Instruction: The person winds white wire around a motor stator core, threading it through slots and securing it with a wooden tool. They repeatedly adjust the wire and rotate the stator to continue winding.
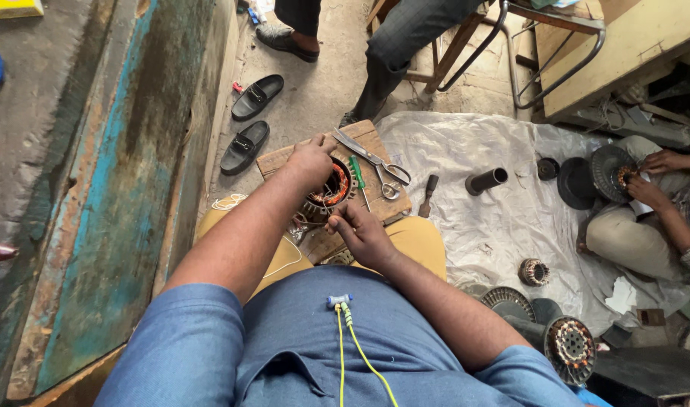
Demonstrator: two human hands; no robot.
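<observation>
A round motor stator (331, 188) with copper windings rests on a wooden board (364, 139) across my lap. My left hand (309, 160) grips the stator's far left rim, fingers curled over it. At the stator's near edge, my right hand (361, 232) pinches something small, likely a wire; I cannot make it out. Scissors (375, 162) and a green-handled screwdriver (357, 172) lie on the board just right of the stator.
A white sheet (496, 218) on the floor carries a black tube (486, 181), a small stator (534, 271) and fan motor parts (569, 348). A seated person's hands (654, 177) work on another motor at right. Black shoes (251, 120) and a blue wall (111, 188) lie left.
</observation>
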